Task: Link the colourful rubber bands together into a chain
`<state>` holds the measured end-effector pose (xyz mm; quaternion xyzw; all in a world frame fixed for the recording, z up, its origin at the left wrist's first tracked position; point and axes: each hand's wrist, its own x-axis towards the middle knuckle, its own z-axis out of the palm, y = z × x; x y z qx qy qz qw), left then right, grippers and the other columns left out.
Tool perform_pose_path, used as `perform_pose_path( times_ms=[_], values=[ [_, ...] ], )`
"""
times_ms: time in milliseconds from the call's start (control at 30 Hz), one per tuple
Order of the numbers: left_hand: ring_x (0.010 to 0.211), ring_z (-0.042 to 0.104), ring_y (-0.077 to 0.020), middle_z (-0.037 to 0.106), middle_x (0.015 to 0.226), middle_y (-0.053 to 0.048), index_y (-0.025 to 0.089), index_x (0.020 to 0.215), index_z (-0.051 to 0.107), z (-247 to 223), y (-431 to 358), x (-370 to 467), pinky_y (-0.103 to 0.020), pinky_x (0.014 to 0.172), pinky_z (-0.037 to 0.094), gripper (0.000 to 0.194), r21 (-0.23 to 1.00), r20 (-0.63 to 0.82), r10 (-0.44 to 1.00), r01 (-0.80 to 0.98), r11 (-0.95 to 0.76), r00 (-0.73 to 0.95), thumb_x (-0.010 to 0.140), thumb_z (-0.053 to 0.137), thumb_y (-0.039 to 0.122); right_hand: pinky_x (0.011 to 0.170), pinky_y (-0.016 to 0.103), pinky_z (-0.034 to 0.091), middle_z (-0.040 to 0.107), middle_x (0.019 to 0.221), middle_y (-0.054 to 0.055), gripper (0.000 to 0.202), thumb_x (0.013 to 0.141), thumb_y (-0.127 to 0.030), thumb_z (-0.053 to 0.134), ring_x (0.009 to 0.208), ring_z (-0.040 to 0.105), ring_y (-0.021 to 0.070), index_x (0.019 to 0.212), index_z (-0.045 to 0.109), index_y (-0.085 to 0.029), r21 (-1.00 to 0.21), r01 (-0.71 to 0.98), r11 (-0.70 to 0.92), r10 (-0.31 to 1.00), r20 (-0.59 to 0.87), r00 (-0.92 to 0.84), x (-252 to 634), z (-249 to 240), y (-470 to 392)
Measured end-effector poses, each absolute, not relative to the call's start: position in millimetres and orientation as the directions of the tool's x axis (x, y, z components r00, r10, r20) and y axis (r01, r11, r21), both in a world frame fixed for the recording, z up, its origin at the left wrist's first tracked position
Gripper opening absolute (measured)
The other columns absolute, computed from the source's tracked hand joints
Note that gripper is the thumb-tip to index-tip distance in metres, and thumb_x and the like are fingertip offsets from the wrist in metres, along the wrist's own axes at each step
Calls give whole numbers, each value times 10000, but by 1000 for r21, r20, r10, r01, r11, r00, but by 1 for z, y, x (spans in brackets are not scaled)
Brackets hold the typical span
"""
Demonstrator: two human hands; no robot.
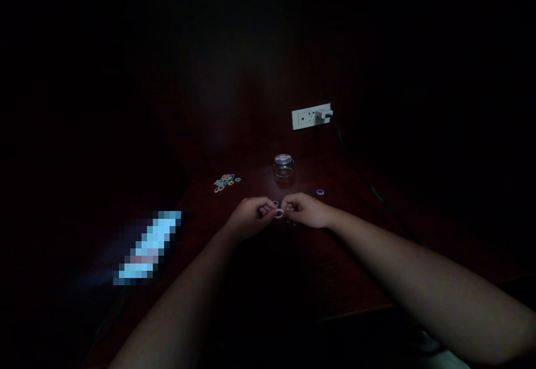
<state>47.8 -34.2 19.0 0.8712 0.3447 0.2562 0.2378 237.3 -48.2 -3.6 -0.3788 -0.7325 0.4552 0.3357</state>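
Note:
A small pale pink ring [279,213] is pinched between my two hands over the dark reddish table. My left hand [254,216] grips its left side with thumb and fingertips. On its right side, my right hand [305,210] has its fingers closed at the ring. Just behind the fingertips lies a teal ring [275,204], partly hidden. A clear jar [283,167] with a lid stands beyond my hands. To the left is a pile of several coloured rings [225,182], and a lilac ring [320,192] lies alone behind my right hand.
A lit, pixelated screen [148,249] lies at the left. A white wall socket [311,116] with a plug in it is at the back, its dark cable [377,193] running down to the right. The table's front edge [360,312] shows faintly. The surroundings are very dark.

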Motion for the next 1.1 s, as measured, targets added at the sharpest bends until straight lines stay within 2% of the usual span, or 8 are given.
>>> perform_pose_path(
  times_ms=[233,433,600,700,1100],
  values=[
    [536,472,-68,582,630,-6,126,783,608,17,-32,48,-164,491,368,195,629,276,722,449,-635,634,768,515,297,441,171,371,533,558,-30,83,738,-213,530,465,484,60,747,505,-135,-923,239,300,855,150,-496,238,-4,-48],
    [565,496,-74,591,656,-11,129,794,588,16,-33,48,-171,515,392,145,657,273,722,424,-623,636,763,509,246,438,173,354,517,558,-33,118,740,-245,552,466,473,61,749,505,-138,-919,238,315,857,167,-488,237,-3,-49],
    [560,500,-70,593,662,-8,136,805,572,15,-33,48,-168,510,391,117,658,262,718,425,-622,645,750,505,216,399,160,276,506,538,-43,118,715,-229,566,434,414,49,714,483,-146,-921,234,311,883,189,-430,237,-2,-49],
    [571,512,-71,606,681,-9,139,816,568,15,-34,48,-167,514,395,111,664,254,711,416,-621,655,741,508,193,403,159,293,527,542,-37,132,706,-223,572,442,444,57,708,461,-153,-928,207,308,880,196,-433,237,-2,-49],
    [613,552,-86,628,715,-24,145,851,580,17,-35,50,-182,552,428,155,677,247,703,401,-617,667,776,512,261,392,150,296,507,516,-45,132,718,-217,562,439,450,57,706,444,-159,-916,193,351,862,236,-449,237,-4,-48]
  ],
)
